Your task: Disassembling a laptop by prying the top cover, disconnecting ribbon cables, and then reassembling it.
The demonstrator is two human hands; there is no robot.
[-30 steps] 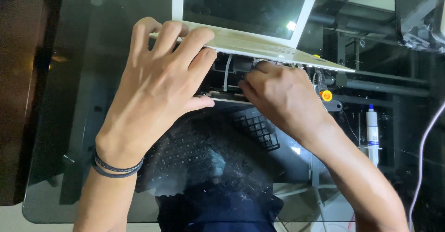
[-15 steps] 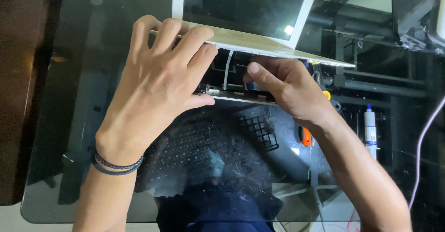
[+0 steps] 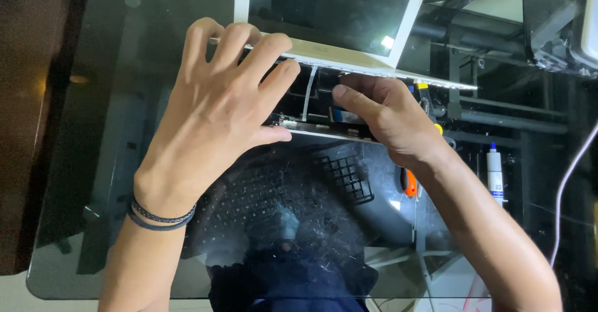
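Note:
A white laptop (image 3: 336,53) stands partly opened on a dark glass table (image 3: 81,162), its dark screen facing me. My left hand (image 3: 218,109) lies spread over the left part of the lifted top cover, thumb against the lower casing's edge. My right hand (image 3: 389,119) reaches into the gap between cover and base, fingertips on a flat ribbon cable and blue-tabbed part (image 3: 346,114) inside. A white ribbon strip (image 3: 308,94) runs upright in the gap. Black bands circle my left wrist.
An orange-handled tool (image 3: 408,181) lies by my right wrist. A small white bottle with a blue cap (image 3: 494,172) stands at the right. A pale cable (image 3: 570,187) curves at the far right. A keyboard (image 3: 280,193) shows through or in the glass.
My right hand has slid a little further into the gap and slightly right. The left hand keeps its hold on the cover. The orange tool has come into view beside my wrist.

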